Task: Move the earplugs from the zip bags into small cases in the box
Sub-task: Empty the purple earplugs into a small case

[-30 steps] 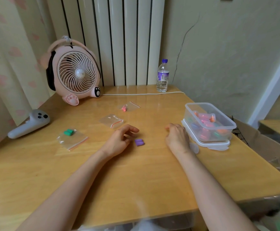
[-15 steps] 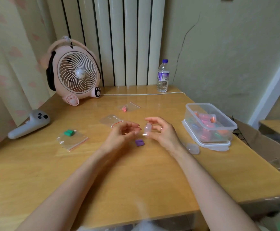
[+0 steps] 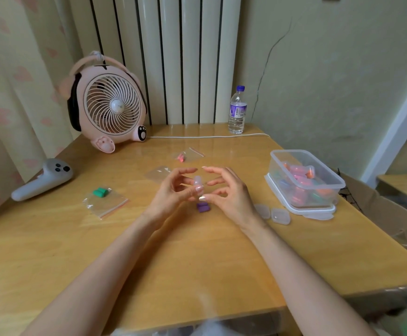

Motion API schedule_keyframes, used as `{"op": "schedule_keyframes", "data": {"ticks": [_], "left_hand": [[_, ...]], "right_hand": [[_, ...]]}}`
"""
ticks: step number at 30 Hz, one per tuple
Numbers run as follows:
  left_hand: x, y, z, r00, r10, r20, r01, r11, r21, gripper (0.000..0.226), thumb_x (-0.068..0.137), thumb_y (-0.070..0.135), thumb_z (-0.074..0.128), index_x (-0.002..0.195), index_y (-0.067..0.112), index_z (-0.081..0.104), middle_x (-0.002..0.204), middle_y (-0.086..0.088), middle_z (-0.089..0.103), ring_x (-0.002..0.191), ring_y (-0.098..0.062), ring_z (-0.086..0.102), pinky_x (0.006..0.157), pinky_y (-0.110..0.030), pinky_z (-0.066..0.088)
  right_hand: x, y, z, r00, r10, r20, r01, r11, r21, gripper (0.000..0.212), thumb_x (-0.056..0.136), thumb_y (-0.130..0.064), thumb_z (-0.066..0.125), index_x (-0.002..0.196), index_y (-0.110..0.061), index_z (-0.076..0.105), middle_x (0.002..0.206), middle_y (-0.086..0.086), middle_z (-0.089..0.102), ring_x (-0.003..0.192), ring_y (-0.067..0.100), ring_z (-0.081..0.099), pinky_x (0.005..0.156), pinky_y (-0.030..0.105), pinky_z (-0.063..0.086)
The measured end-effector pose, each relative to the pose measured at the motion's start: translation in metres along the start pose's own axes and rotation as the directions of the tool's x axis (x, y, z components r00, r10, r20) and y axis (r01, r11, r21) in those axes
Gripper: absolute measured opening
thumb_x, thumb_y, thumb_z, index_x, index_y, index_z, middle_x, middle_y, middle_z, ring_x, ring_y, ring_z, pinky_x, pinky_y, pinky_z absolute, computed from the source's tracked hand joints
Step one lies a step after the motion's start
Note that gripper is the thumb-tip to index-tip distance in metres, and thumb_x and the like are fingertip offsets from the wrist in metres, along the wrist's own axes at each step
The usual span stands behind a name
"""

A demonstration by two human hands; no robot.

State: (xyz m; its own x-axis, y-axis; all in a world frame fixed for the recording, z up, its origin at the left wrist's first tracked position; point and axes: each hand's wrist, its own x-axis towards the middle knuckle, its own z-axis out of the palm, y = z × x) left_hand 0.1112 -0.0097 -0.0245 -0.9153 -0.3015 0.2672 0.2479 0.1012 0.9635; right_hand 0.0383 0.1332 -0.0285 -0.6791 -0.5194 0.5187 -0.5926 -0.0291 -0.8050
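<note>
Head view: both hands (image 3: 173, 190) (image 3: 229, 192) gripping case (image 3: 197, 181); purple earplugs (image 3: 203, 207) below, unpacked; green (image 3: 100, 192), pink (image 3: 181, 157) bagged leftward.

The bottle's (image 3: 237, 110) purple label is too blurred to read.

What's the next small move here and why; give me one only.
Probably open the small clear case, held between the left hand and right hand above the table. The purple earplugs lie loose just below the fingers, already out of a bag, so they look ready to go in. Whether the case is already open is unclear.
</note>
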Motion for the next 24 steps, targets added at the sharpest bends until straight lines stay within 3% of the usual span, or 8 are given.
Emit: {"op": "schedule_keyframes", "data": {"ticks": [4, 6, 8, 13, 18, 21, 24], "left_hand": [[0.003, -0.003, -0.009, 0.994, -0.003, -0.106, 0.008, 0.999, 0.051, 0.027, 0.079, 0.008, 0.07, 0.1, 0.017, 0.055, 0.104, -0.014, 0.058, 0.087, -0.024, 0.064, 0.08, -0.033, 0.054], [0.005, -0.007, -0.011, 0.989, 0.004, -0.146, 0.012, 0.994, 0.111, 0.03, 0.078, 0.004, 0.071, 0.097, 0.015, 0.051, 0.108, -0.011, 0.056, 0.087, -0.026, 0.062, 0.077, -0.027, 0.052], [0.006, -0.01, -0.012, 0.991, 0.018, -0.136, 0.007, 0.985, 0.175, 0.033, 0.079, 0.002, 0.07, 0.101, 0.015, 0.049, 0.105, -0.004, 0.055, 0.084, -0.021, 0.06, 0.068, -0.017, 0.048], [0.009, -0.021, -0.021, 0.999, -0.008, -0.036, 0.026, 0.848, 0.529, 0.028, 0.074, 0.008, 0.076, 0.096, 0.017, 0.059, 0.093, 0.0, 0.062, 0.077, -0.008, 0.057, 0.069, -0.01, 0.043], [0.01, -0.023, -0.029, 0.997, -0.075, -0.028, 0.073, 0.715, 0.696, 0.029, 0.072, 0.017, 0.078, 0.094, 0.02, 0.058, 0.092, 0.001, 0.06, 0.083, -0.016, 0.054, 0.078, -0.029, 0.045], [0.011, -0.021, -0.031, 0.997, -0.073, -0.012, 0.057, 0.659, 0.75, 0.036, 0.07, 0.025, 0.08, 0.098, 0.019, 0.059, 0.096, 0.0, 0.059, 0.085, -0.017, 0.054, 0.079, -0.03, 0.046], [0.01, -0.023, -0.03, 0.998, -0.054, 0.029, 0.012, 0.633, 0.774, 0.055, 0.066, 0.036, 0.082, 0.112, 0.015, 0.059, 0.104, 0.004, 0.048, 0.092, -0.015, 0.049, 0.087, -0.029, 0.043]], "right_hand": [[-0.002, 0.012, 0.0, 0.981, 0.166, 0.105, -0.133, 0.956, -0.261, 0.041, 0.072, -0.009, 0.075, 0.106, -0.023, 0.055, 0.099, -0.017, 0.058, 0.09, 0.008, 0.052, 0.074, 0.019, 0.038], [-0.004, 0.015, 0.002, 0.963, 0.175, 0.205, -0.097, 0.934, -0.343, 0.03, 0.074, -0.011, 0.073, 0.1, -0.019, 0.06, 0.093, -0.021, 0.055, 0.098, 0.01, 0.049, 0.079, 0.018, 0.035], [-0.005, 0.015, 0.005, 0.956, 0.152, 0.252, -0.048, 0.926, -0.375, 0.025, 0.074, -0.008, 0.072, 0.096, -0.015, 0.064, 0.093, -0.013, 0.06, 0.099, 0.013, 0.048, 0.083, 0.018, 0.035], [-0.006, 0.017, 0.007, 0.967, 0.146, 0.208, -0.061, 0.928, -0.367, 0.024, 0.073, -0.005, 0.067, 0.091, -0.02, 0.062, 0.092, -0.005, 0.06, 0.086, 0.013, 0.054, 0.078, 0.019, 0.042], [-0.003, 0.018, 0.003, 0.982, 0.159, 0.105, -0.12, 0.943, -0.31, 0.027, 0.074, -0.007, 0.068, 0.079, -0.031, 0.056, 0.098, -0.004, 0.06, 0.064, -0.002, 0.051, 0.064, 0.009, 0.04], [-0.001, 0.02, 0.001, 0.982, 0.176, 0.066, -0.151, 0.948, -0.279, 0.033, 0.073, -0.005, 0.07, 0.071, -0.035, 0.055, 0.094, -0.003, 0.062, 0.06, -0.003, 0.049, 0.062, 0.008, 0.04], [-0.001, 0.021, 0.001, 0.981, 0.181, 0.065, -0.159, 0.953, -0.259, 0.035, 0.072, -0.003, 0.071, 0.069, -0.035, 0.056, 0.09, -0.004, 0.061, 0.06, -0.001, 0.049, 0.062, 0.008, 0.04]]}}
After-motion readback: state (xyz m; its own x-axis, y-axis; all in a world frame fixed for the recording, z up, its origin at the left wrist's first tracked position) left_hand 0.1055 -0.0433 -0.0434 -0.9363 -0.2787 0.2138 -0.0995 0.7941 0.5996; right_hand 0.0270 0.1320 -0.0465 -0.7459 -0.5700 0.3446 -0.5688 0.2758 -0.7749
